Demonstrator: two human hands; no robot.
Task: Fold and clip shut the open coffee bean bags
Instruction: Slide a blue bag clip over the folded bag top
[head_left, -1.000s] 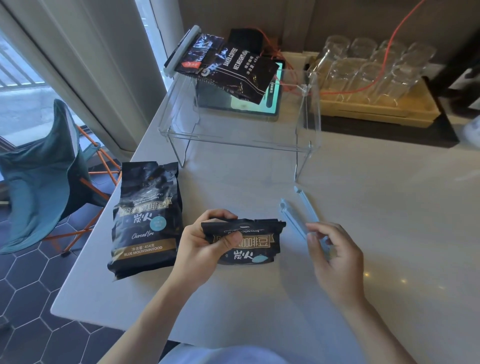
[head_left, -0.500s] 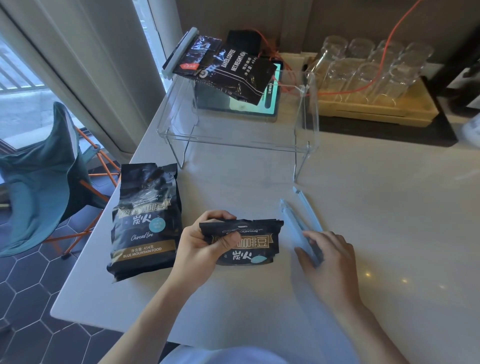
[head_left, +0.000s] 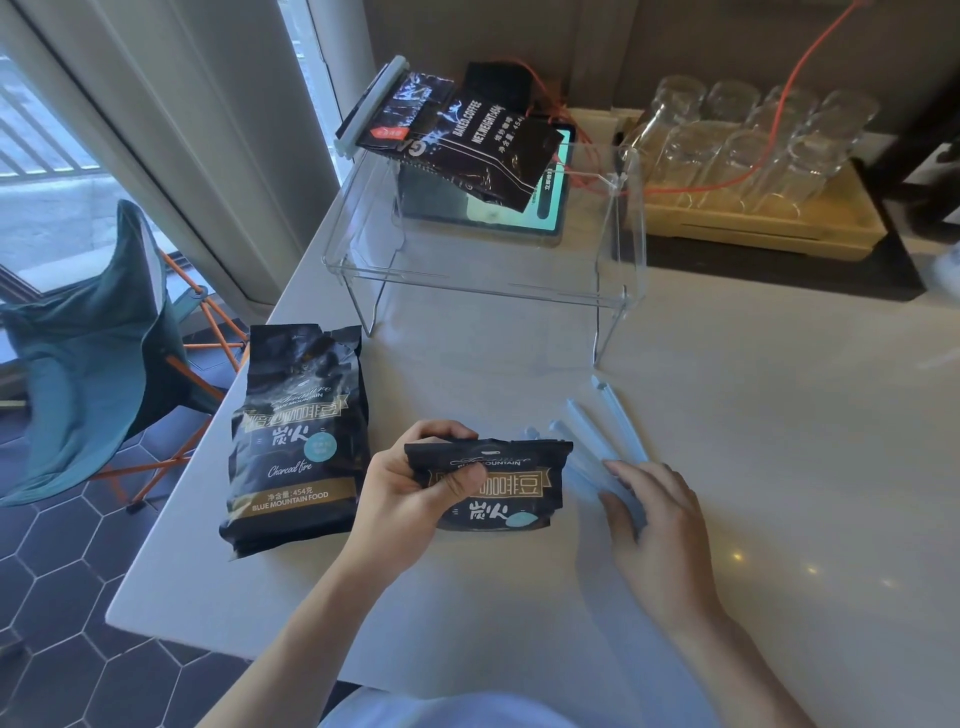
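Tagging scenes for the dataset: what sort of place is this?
Probably a café or office coffee corner: a tray of upturned glasses, coffee bean bags on a white counter, and a tablet under a clear riser.

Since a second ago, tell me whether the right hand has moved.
Yes. The right hand dropped toward the counter onto the blue clips; the acrylic stand stayed put.

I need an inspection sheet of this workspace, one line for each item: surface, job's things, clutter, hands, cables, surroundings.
Surface: white table, glossy.
Job's things: folded bag; unfolded bag lying flat; clipped bag on clear stand; blue clips.
Clutter: tablet under the stand; glasses on a tray.
Hands: left hand has its grip on the folded bag; right hand on the clips, blurred.
Cables: orange cable over the glasses.
Surroundings: teal chair, window.
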